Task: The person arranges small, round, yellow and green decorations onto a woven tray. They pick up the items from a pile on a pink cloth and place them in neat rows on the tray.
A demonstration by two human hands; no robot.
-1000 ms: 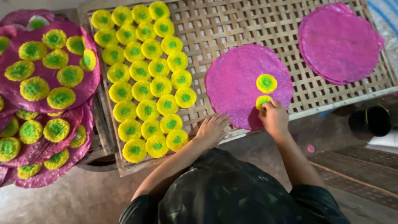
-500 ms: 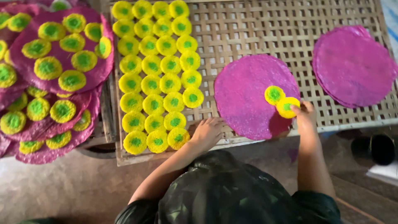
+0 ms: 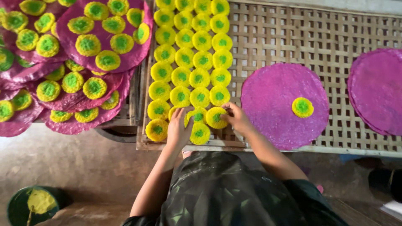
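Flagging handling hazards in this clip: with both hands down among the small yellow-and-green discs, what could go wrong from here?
The discs lie packed edge to edge, so the right hand lifting one may drag or tear a neighbour. The left hand lies across the near row and could crush one. Discs near the woven rack's front edge might slip off.

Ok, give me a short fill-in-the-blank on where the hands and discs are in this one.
1. The right hand touches a small yellow disc with a ___ centre.
2. The large purple round on the woven rack carries ___ small disc.
3. The left hand rests on the yellow discs with its fingers ___.

Missing: green; one; spread
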